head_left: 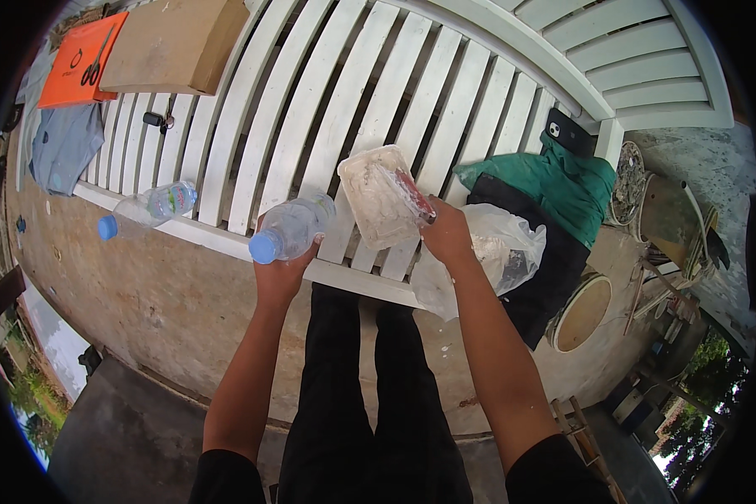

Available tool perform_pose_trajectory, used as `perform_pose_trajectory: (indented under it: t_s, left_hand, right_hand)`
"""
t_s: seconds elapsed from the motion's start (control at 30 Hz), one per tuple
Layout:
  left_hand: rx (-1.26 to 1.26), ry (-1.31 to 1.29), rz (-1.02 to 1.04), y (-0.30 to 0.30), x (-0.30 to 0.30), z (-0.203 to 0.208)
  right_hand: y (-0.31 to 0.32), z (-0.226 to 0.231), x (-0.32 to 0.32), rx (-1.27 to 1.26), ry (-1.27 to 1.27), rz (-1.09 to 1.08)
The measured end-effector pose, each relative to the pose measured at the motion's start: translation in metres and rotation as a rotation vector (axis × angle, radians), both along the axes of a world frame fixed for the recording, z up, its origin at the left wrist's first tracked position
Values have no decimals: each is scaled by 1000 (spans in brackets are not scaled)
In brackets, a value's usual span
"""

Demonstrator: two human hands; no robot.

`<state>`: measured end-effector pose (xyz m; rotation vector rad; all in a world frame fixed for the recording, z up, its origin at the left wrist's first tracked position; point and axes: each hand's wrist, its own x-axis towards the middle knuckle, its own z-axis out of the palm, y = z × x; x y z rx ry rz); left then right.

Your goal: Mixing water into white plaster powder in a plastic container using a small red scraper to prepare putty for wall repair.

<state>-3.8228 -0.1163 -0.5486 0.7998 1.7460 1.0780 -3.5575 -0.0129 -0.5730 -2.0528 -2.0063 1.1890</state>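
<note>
My left hand is wrapped round a clear plastic bottle with a blue cap, tilted with the cap toward me. Liquid inside it is hard to make out. In my right hand is a red tool smeared with white; its exact kind does not show clearly. The tool lies over the right side of a shallow plastic tub, whose inside is coated with off-white paste or powder. Right beside my right wrist, a crumpled clear plastic bag holds some whitish material.
Everything rests on a white slatted bench. To the left lie a second blue-capped bottle, keys, a cardboard box and an orange box with scissors. At right are green cloth and a phone.
</note>
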Motion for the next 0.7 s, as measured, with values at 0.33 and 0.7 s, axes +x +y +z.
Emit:
perform_pose_trajectory:
  t_s: [0.33, 0.7]
  left_hand:
    - [20, 71, -42, -6, 23, 10]
    - [-350, -279, -62, -79, 40, 51]
  right_hand:
    - [-3, 2, 5, -123, -6, -188]
    - [-11, 125, 15, -17, 181, -262]
